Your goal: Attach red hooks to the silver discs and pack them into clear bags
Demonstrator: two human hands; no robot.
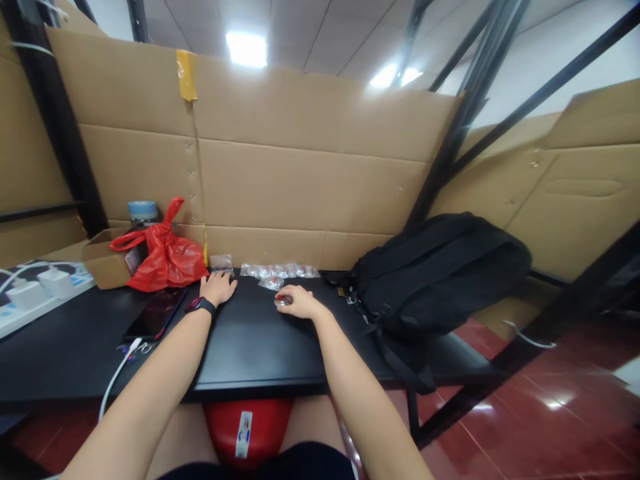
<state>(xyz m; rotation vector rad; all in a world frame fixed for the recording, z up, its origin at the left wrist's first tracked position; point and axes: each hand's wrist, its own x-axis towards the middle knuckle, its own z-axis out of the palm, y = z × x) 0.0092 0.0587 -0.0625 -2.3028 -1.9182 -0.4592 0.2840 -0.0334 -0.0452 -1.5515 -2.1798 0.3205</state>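
My left hand (219, 288) lies flat on the black table with its fingers spread, at the near edge of some small clear plastic bags (221, 261). In my right hand (301, 303) is a small round shiny object (284, 301), red and silver, pinched at the fingertips; its kind is too small to make out. Just beyond that hand, a single clear packet (271, 283) with a bit of red in it rests on the table. Behind it, several similar clear packets (280, 271) form a row along the cardboard wall.
A red plastic bag (167, 257) sits against an open cardboard box (107, 260) at left. Nearer are a dark phone (156, 315), a white cable (117, 380) and a power strip (45, 303). At right, a black backpack (440, 273) leans on the table.
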